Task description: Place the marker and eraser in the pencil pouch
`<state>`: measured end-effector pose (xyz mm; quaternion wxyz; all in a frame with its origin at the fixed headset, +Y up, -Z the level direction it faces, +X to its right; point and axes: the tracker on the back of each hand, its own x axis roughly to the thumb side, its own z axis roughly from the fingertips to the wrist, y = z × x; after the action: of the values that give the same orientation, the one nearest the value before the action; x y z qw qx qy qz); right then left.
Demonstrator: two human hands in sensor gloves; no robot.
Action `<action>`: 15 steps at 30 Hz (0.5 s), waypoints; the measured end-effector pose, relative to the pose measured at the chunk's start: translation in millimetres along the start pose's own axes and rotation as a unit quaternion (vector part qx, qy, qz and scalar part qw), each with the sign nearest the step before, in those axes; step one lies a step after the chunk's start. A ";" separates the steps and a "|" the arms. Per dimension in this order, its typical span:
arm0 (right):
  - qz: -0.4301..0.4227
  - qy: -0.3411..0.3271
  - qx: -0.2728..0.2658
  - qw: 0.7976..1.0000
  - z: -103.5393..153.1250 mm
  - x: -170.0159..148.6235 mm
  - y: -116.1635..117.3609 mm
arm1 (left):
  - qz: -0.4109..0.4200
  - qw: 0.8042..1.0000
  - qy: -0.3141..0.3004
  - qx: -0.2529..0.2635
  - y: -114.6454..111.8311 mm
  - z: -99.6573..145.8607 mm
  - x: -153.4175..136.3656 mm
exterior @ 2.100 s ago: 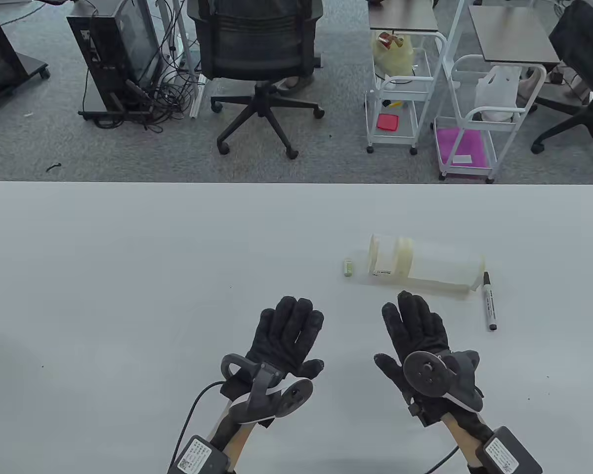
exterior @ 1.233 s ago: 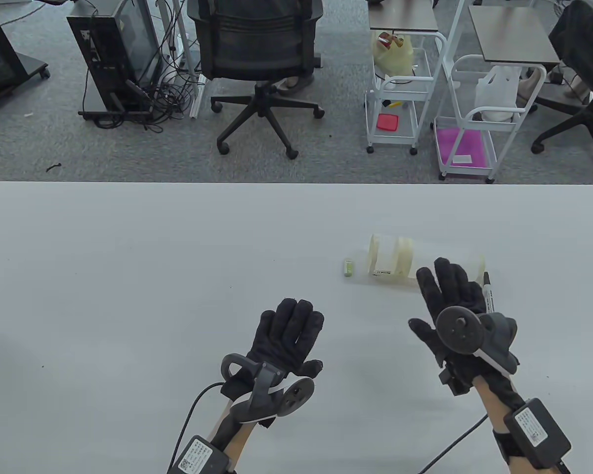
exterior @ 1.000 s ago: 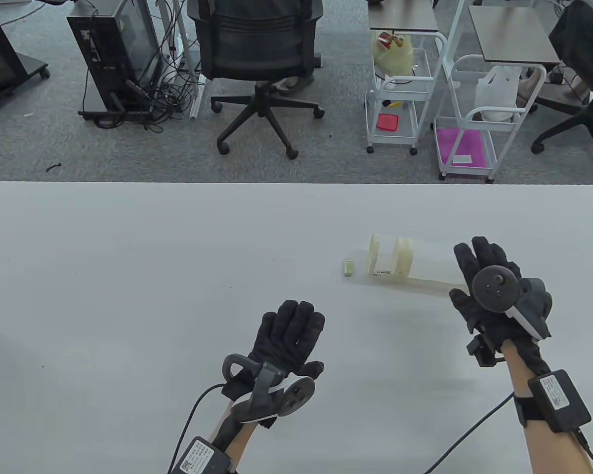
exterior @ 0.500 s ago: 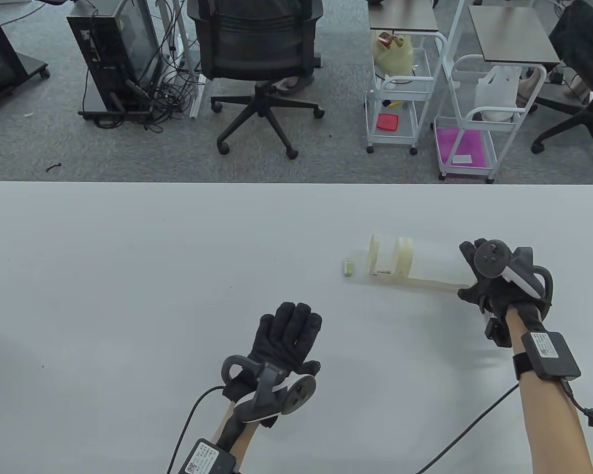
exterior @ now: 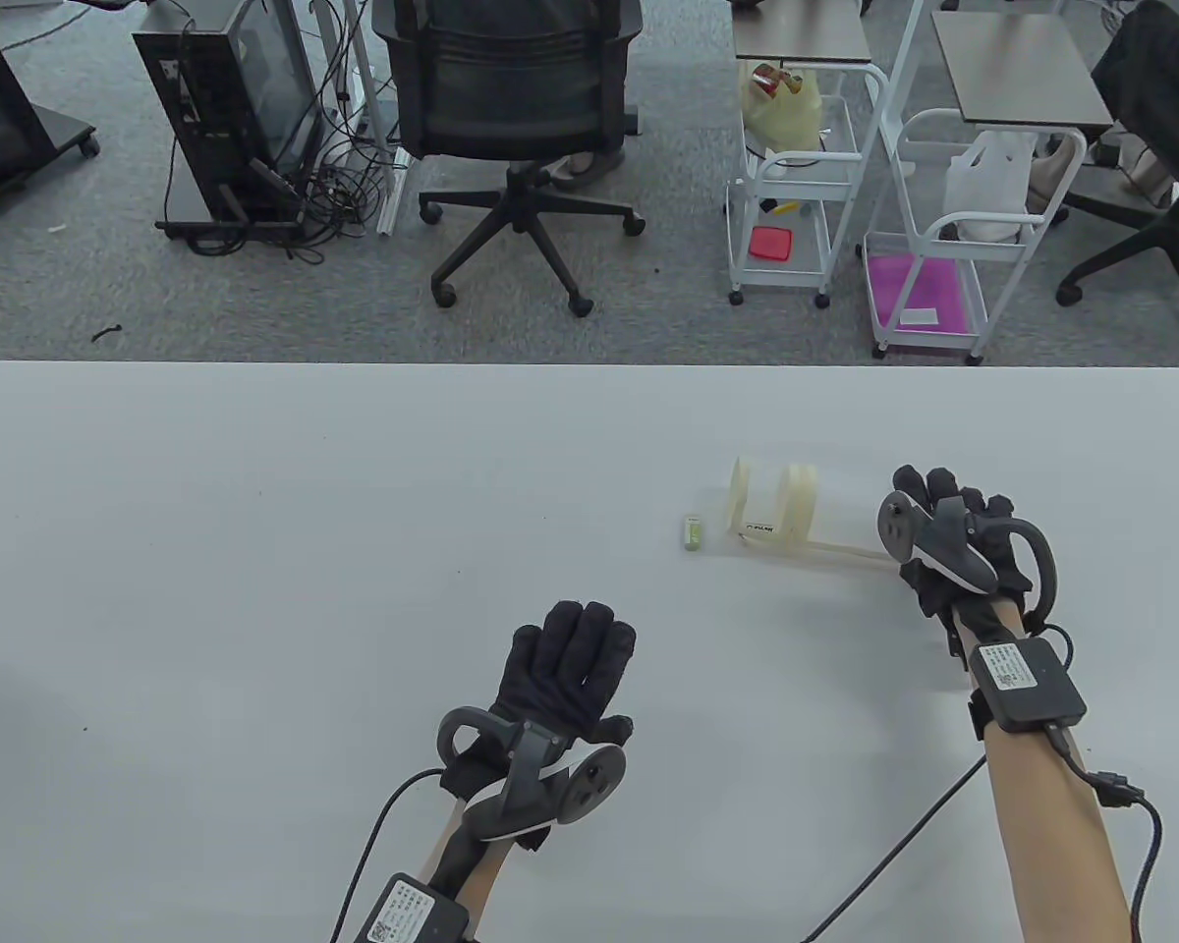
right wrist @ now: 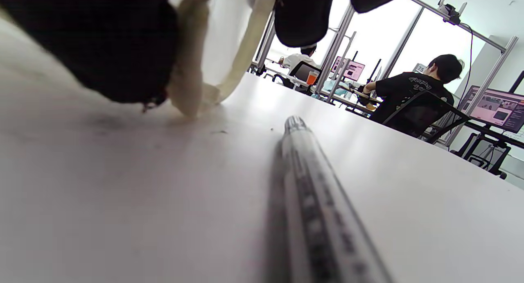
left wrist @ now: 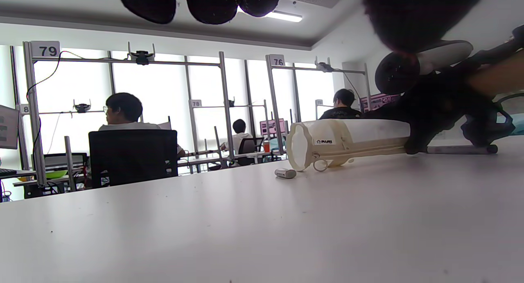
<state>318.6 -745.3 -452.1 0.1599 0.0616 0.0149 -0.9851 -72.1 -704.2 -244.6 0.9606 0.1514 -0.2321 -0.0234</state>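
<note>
The translucent cream pencil pouch [exterior: 781,511] lies on its side on the white table [exterior: 255,511], open mouth to the left. It also shows in the left wrist view [left wrist: 348,140]. My right hand [exterior: 928,503] grips the pouch's right end, with the fabric [right wrist: 196,70] pinched between thumb and fingers. The small green eraser [exterior: 692,531] lies just left of the mouth, apart from it [left wrist: 285,173]. The marker [right wrist: 315,201] lies on the table beside my right hand [left wrist: 458,149]; in the table view the hand hides it. My left hand [exterior: 575,653] rests flat and open, holding nothing.
The table's far edge [exterior: 589,365] runs across the middle of the table view. Beyond it on the floor stand an office chair [exterior: 511,108] and two white carts [exterior: 796,196]. Cables trail from both wrists toward the near edge.
My right hand moved from the table's middle up and right over the marker, turned, and took hold of the pouch's right end. The pouch shifted slightly. My left hand barely moved.
</note>
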 end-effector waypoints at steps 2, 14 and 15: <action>-0.007 -0.009 -0.003 1.000 0.2 -1.8 -4.7 | 0.001 1.000 0.001 0.001 -0.3 0.0 -0.3; -0.183 -0.039 -0.015 0.982 29.2 -35.3 -47.2 | 0.004 1.000 -0.004 -0.012 -3.9 -1.6 1.6; -0.196 -0.040 -0.010 0.980 33.2 -37.7 -51.2 | 0.005 1.000 -0.005 -0.013 -4.0 -1.6 1.5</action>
<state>334.0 -686.5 -413.9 -0.0358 0.0162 0.0299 -0.9988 -69.9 -707.7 -246.5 0.9614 0.1379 -0.2370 -0.0221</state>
